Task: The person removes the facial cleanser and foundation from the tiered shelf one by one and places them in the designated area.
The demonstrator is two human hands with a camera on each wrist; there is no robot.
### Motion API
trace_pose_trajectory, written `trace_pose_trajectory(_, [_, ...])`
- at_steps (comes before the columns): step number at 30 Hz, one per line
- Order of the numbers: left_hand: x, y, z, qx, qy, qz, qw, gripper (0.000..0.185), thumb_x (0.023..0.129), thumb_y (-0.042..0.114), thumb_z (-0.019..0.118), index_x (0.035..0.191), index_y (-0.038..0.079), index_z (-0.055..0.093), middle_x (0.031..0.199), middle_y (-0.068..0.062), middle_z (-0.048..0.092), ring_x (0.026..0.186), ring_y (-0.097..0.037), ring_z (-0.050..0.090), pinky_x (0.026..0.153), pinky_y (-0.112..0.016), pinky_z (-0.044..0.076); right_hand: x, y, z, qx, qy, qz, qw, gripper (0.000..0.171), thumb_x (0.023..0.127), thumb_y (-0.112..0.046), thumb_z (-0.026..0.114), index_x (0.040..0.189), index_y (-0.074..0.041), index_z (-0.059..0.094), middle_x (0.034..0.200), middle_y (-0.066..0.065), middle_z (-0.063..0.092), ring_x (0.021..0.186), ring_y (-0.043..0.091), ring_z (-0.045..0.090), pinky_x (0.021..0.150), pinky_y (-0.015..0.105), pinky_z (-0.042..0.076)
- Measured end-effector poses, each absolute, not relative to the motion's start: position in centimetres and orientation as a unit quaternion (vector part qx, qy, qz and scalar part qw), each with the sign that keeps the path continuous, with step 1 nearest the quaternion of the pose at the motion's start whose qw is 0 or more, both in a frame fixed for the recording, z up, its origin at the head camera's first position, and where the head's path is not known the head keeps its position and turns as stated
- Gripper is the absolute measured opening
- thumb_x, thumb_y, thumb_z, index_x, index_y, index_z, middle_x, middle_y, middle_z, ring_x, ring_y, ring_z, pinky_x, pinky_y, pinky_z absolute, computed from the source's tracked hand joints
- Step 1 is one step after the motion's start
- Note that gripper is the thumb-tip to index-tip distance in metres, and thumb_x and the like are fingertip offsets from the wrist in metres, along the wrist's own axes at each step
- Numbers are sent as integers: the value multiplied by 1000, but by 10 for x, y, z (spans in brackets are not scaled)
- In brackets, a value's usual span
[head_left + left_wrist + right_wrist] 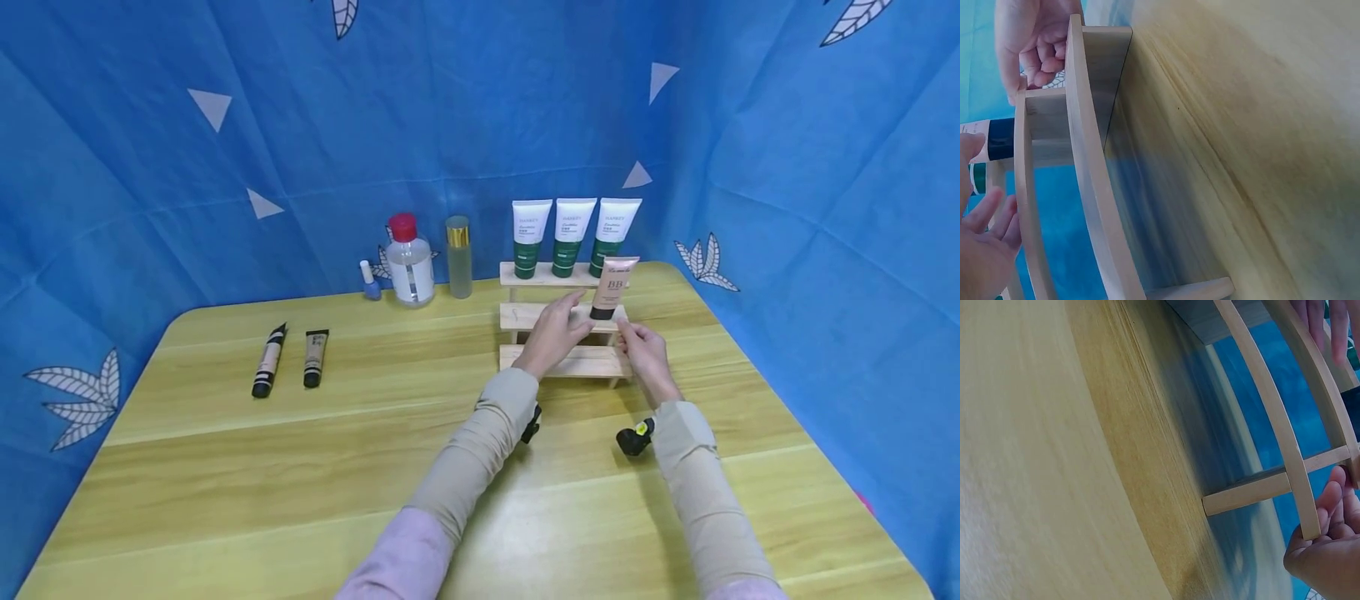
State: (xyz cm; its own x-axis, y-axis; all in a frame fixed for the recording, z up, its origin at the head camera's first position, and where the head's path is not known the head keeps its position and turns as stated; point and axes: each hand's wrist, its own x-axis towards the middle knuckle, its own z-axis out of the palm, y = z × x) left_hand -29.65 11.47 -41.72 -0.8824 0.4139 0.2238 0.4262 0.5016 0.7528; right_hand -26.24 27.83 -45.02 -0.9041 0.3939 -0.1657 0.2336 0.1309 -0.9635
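A pink BB cream tube (613, 287) stands on its black cap on the middle tier of a three-tier wooden display rack (517, 358). My left hand (555, 333) reaches over the middle tier, just left of the tube. In the left wrist view its fingers (985, 209) are loosely extended and apart, with the thumb close to the tube. My right hand (648, 354) is at the rack's right side. Its curled fingers (1332, 497) pinch the end of the middle board in the right wrist view. White-and-green tubes (573, 221) stand on the top tier.
Left of the rack stand a gold-collared bottle (459, 271), a clear red-capped bottle (412, 275) and a small nail polish bottle (371, 285). Two small tubes, one slim (269, 360) and one shorter (315, 358), lie at the table's left. Blue cloth (480, 125) hangs behind.
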Motion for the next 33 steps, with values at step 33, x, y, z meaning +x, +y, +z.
trace_pose_trajectory(33, [-303,148,-414,-172,-910,-378,14,43,92,31,60,134,31,50,117,8,67,97,-16,49,82,-32,31,-264,279,-452,-208,-757,616,67,36,97,-40,49,100,-5,58,79,-8,51,73,4,46,65,15,40])
